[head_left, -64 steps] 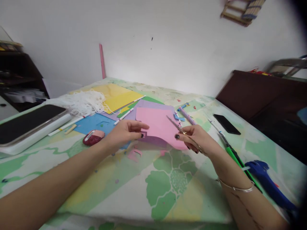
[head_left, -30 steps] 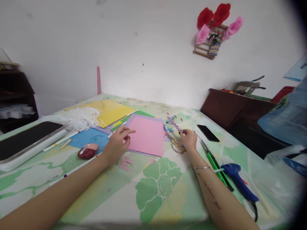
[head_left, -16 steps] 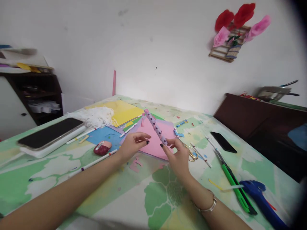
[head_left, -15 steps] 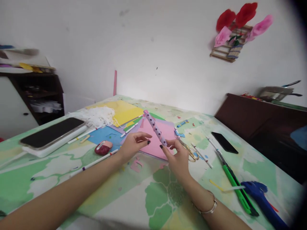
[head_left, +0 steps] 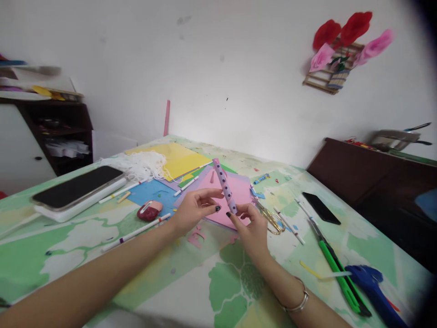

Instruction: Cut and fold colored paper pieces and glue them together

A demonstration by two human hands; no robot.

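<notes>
My right hand pinches the lower end of a purple pen with dark dots, holding it tilted upward above the pink paper sheet. My left hand is just left of the pen's base, fingers curled toward it with the fingertips close to it; whether they hold anything I cannot make out. Gold scissors lie on the table just right of my right hand.
Coloured sheets, white string, markers, a red stapler-like item and a large tablet lie left. Right: a black phone, a green cutter, a blue glue gun. A dark cabinet stands at the right.
The right hand put down the scissors, picked up the dotted purple pen from the far right of the sheets and brought it up to the left hand.
</notes>
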